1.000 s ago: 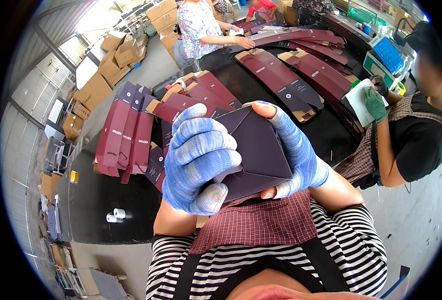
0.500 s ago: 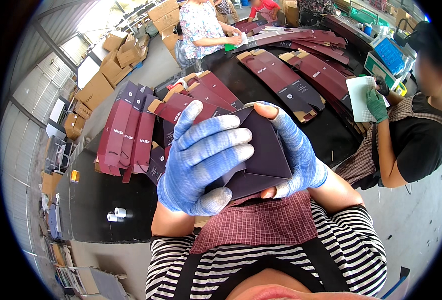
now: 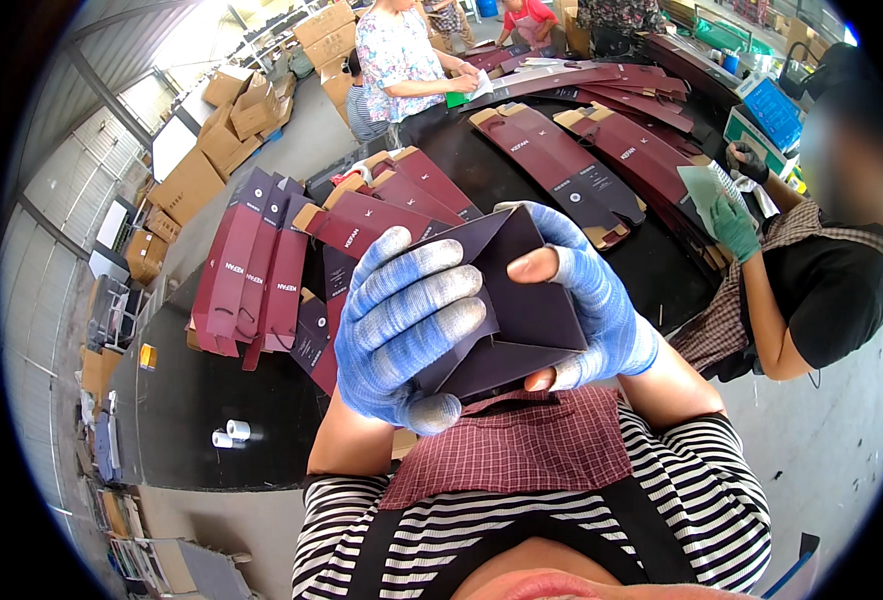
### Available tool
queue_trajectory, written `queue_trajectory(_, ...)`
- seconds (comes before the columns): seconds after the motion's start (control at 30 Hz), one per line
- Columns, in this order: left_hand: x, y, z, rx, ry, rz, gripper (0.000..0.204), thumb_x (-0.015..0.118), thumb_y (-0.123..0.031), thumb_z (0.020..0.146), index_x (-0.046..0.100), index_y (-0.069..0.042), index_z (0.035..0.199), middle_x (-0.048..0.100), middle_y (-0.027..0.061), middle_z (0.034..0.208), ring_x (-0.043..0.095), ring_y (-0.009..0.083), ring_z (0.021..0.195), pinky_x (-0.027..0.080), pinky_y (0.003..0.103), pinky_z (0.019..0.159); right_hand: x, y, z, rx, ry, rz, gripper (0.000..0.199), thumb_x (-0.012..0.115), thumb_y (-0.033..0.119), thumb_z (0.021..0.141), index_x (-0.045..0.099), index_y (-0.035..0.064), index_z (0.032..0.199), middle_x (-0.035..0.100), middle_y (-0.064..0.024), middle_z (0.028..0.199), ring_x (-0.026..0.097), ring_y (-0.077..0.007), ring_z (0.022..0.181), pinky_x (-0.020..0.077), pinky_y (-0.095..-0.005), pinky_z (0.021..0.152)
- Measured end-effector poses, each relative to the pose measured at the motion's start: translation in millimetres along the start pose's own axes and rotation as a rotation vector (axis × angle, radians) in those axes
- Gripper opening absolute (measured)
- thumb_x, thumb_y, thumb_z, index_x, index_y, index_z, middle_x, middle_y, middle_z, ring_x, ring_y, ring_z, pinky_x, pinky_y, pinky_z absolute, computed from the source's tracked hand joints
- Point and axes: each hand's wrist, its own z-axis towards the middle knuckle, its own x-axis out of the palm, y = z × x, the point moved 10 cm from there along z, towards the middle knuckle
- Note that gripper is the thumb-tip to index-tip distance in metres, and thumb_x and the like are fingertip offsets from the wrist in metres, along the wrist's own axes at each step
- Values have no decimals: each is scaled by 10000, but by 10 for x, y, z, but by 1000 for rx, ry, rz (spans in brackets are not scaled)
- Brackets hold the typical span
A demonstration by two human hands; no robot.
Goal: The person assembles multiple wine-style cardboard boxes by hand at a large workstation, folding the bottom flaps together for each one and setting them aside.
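Note:
Both my hands, in blue-and-white knit gloves, hold a dark purple cardboard box in front of my chest, its end facing up. The end flaps slope inward and leave a hollow. My left hand lies along the left side, its fingers pressed together over a flap and its thumb at the lower corner. My right hand wraps the right side. One bare fingertip of it reaches over the flap, and the thumb grips the lower edge. The rest of the box is hidden beneath.
Finished-looking maroon boxes stand at the left of the black table. More flat maroon cartons lie farther back. Two white rolls and a small orange item are near the left edge. A co-worker handles white sheets at right.
The end flaps have sunk inward, and the hollow looks deeper. My left fingers have drawn back slightly to the left. The co-worker's sheets have tilted.

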Motion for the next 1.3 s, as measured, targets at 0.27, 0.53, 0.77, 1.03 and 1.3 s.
queue_trajectory(0.27,37,-19,38,0,58,21,660,535,-629,979,770,-26,1110,756,151,1125,704,344,1153,380,565,1163,-79,49,-5,-48,-58,-52,762,961,479,678,588,72,1203,530,-308,1380,524,-476,1304,441,-516,1061)
queue_trajectory(0.53,40,-38,67,-1,120,28,615,572,-602,954,776,-38,1093,761,131,1096,716,321,1110,415,546,1133,-72,11,-6,-12,-59,-51,777,955,511,668,570,74,1181,523,-314,1390,519,-488,1294,429,-519,1060)
queue_trajectory(0.77,102,-54,137,-22,236,50,656,482,-611,994,780,-28,1028,772,137,1023,727,330,1050,423,517,1099,-64,-12,-50,7,-86,-8,773,954,504,672,567,75,1186,525,-302,1387,514,-483,1296,419,-524,1066)
queue_trajectory(1.03,143,-90,140,19,380,-23,608,526,-593,978,759,-44,1090,765,119,1077,718,329,1067,416,486,1079,-38,15,-52,-4,-70,-10,801,948,521,677,562,85,1227,524,-291,1390,512,-474,1298,410,-523,1080)
queue_trajectory(1.3,43,31,-80,-71,116,-23,821,599,-700,917,653,5,1334,625,222,1394,499,440,1409,166,584,1250,-54,-66,-75,29,-105,54,806,940,512,706,555,91,1276,487,-273,1453,453,-430,1377,378,-504,1121)
